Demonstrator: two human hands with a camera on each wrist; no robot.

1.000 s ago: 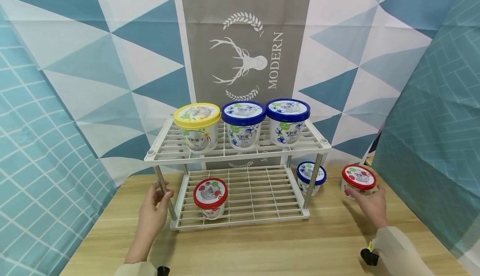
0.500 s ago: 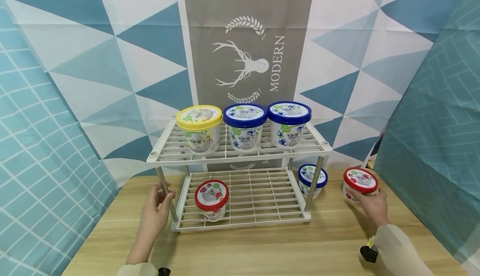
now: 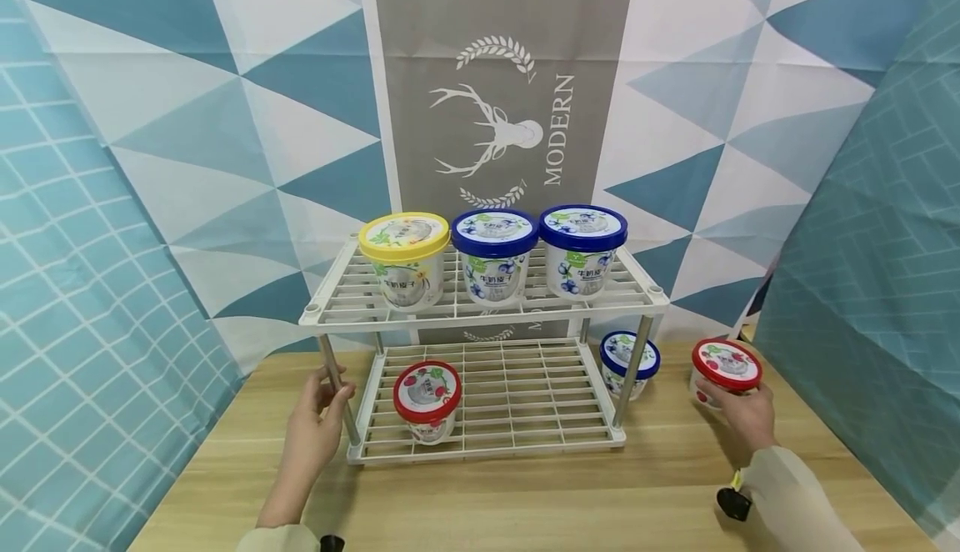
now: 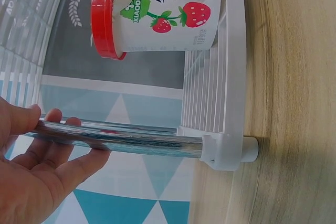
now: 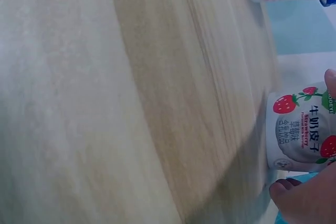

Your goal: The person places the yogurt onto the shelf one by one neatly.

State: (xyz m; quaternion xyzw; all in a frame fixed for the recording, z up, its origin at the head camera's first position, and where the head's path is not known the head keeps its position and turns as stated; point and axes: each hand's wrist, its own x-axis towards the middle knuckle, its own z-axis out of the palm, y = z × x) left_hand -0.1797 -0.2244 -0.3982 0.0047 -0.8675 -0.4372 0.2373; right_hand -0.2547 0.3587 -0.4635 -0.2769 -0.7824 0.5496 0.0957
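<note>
In the head view my left hand (image 3: pixel 311 429) holds the front left metal post (image 3: pixel 327 350) of a white two-tier rack (image 3: pixel 487 315). The left wrist view shows its thumb and fingers around the chrome post (image 4: pixel 152 144). Far to the right, my right hand (image 3: pixel 744 420) grips a strawberry tub (image 3: pixel 725 363) with a red lid, upright on the table. Its printed side (image 5: pixel 296 127) faces the right wrist camera; most of that hand (image 5: pixel 310 195) is cut off there. Another red-lidded strawberry tub (image 3: pixel 427 393) stands on the rack's lower shelf, at the left.
On the upper shelf stand a yellow-lidded tub (image 3: pixel 405 260) and two blue-lidded tubs (image 3: pixel 495 256). A smaller blue-lidded tub (image 3: pixel 628 360) sits on the wooden table (image 3: pixel 487 506) just right of the rack, partly behind a post. Patterned cloth (image 3: pixel 300 118) hangs behind.
The head view has shifted slightly, so everything sits a little lower and further right. Both hands keep their holds, and the tubs stay in place.
</note>
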